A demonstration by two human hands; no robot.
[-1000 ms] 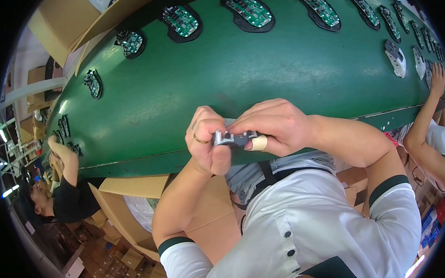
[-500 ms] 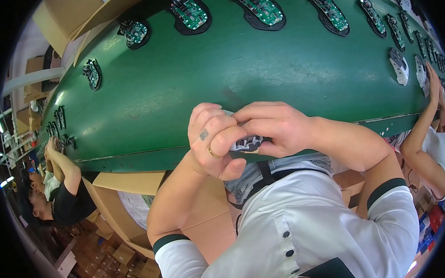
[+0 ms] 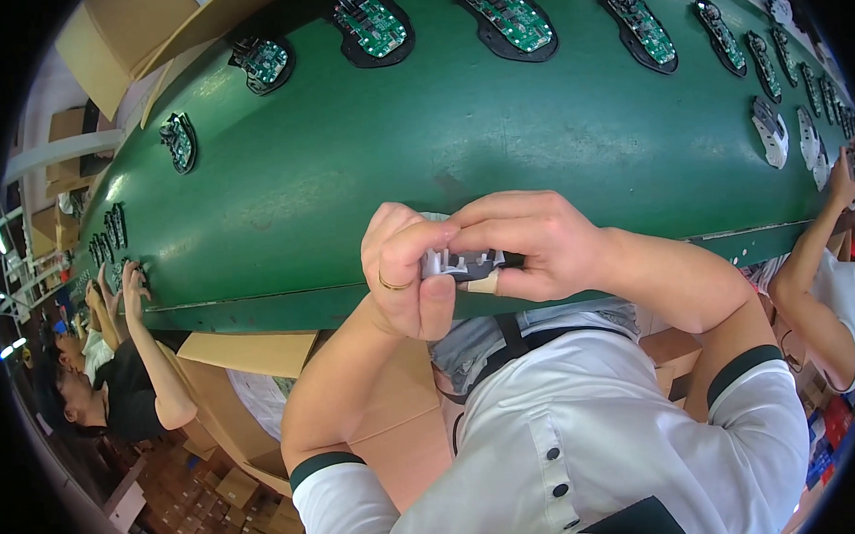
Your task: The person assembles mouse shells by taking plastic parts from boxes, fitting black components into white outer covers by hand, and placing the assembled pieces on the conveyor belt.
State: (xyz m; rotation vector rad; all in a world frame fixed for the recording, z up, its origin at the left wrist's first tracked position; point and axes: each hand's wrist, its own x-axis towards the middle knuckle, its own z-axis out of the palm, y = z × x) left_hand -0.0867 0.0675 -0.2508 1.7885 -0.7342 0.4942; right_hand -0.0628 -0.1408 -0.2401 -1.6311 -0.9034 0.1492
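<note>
By the near edge of the table [image 3: 340,185], left hand [image 3: 397,270] and right hand [image 3: 544,244] pinch opposite ends of a plastic shell [image 3: 475,272], apparently to steady it.

We see the grey-and-white mouse shell [image 3: 473,270] only partly, covered by the left grip [image 3: 401,273] and right grip [image 3: 535,246], while the upper edge crops one green circuit board [image 3: 515,19].

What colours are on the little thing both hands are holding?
The little part is pale grey and dark grey, best seen in the head view.
</note>
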